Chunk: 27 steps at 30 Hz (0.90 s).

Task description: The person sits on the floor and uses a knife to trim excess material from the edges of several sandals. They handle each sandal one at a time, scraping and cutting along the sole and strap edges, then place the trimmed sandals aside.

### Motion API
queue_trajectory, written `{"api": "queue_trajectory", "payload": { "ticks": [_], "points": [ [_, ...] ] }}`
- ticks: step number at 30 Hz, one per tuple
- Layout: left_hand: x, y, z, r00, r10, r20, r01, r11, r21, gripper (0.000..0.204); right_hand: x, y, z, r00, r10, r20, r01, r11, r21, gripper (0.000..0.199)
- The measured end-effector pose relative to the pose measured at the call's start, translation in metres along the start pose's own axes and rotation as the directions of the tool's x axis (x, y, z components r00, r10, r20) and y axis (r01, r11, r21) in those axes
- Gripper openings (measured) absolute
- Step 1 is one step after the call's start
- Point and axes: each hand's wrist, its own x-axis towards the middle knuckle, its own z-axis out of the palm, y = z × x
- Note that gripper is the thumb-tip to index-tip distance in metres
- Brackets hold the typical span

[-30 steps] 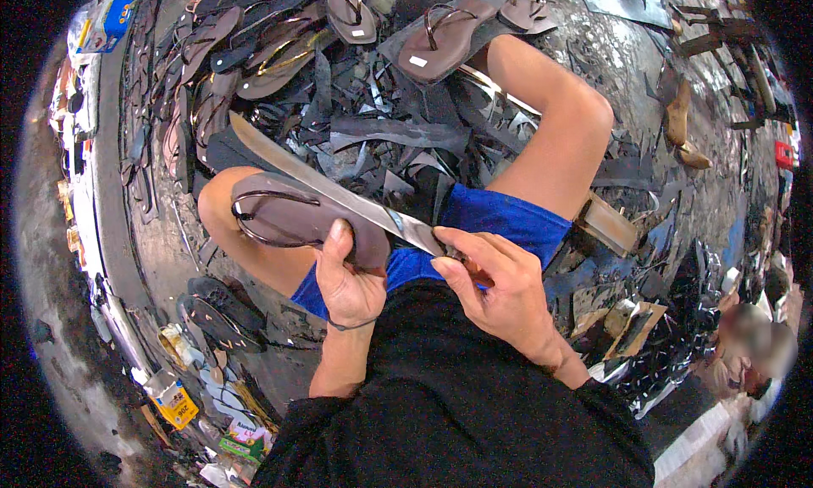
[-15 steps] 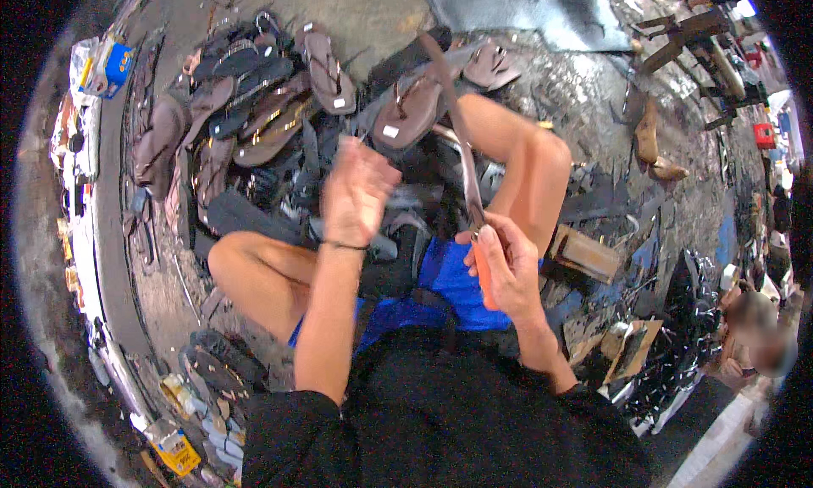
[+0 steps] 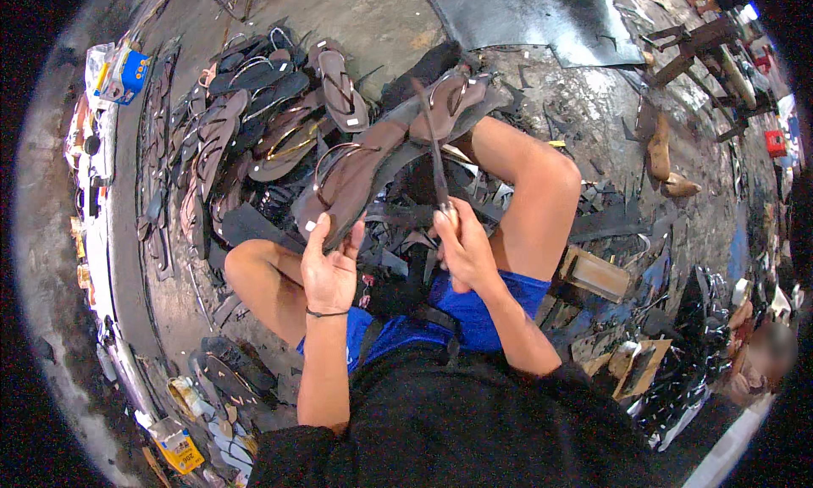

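My left hand (image 3: 331, 273) grips the heel end of a brown flip-flop (image 3: 356, 173), thumb on top and fingers beneath. Dark sole material shows along the flip-flop's right edge. In my right hand (image 3: 467, 249) is a knife (image 3: 436, 162), its long dark blade pointing away from me, a little right of the held flip-flop. The fist hides most of the handle. Beyond the blade, a second brown flip-flop (image 3: 447, 107) lies over black material above my knees.
Several finished-looking sandals (image 3: 275, 81) lie heaped at the far left. Black scraps cover the floor between my legs. A wooden block (image 3: 595, 274) rests right of my knee, wooden shoe lasts (image 3: 659, 149) farther right. A dark sheet (image 3: 533, 18) lies at the back.
My left hand, blurred and raised before, now grips the flip-flop's heel end, and that flip-flop sits nearer to me and farther left. My right hand has moved slightly left with the knife.
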Motion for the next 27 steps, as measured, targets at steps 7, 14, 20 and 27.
{"api": "queue_trajectory", "payload": {
  "ticks": [7,14,20,27],
  "points": [
    [0.066,-0.062,0.027,0.949,0.214,0.230,-0.280,0.909,0.310,0.043,0.016,0.019,0.020,0.992,-0.097,-0.078,0.095,0.995,-0.023,0.032],
    [0.114,-0.065,0.046,0.998,0.021,-0.054,0.007,0.879,0.477,0.045,-0.009,0.000,0.019,0.999,-0.028,-0.031,0.024,0.994,-0.108,0.031],
    [0.095,-0.080,0.042,0.990,-0.125,0.062,0.107,0.966,0.236,0.031,0.007,0.019,0.035,0.982,-0.174,-0.069,0.154,0.961,-0.229,0.025],
    [0.090,-0.093,0.045,0.982,-0.171,0.083,0.160,0.979,0.131,0.030,0.036,0.017,0.036,0.995,-0.088,-0.037,0.069,0.935,-0.347,0.030]
  ]
}}
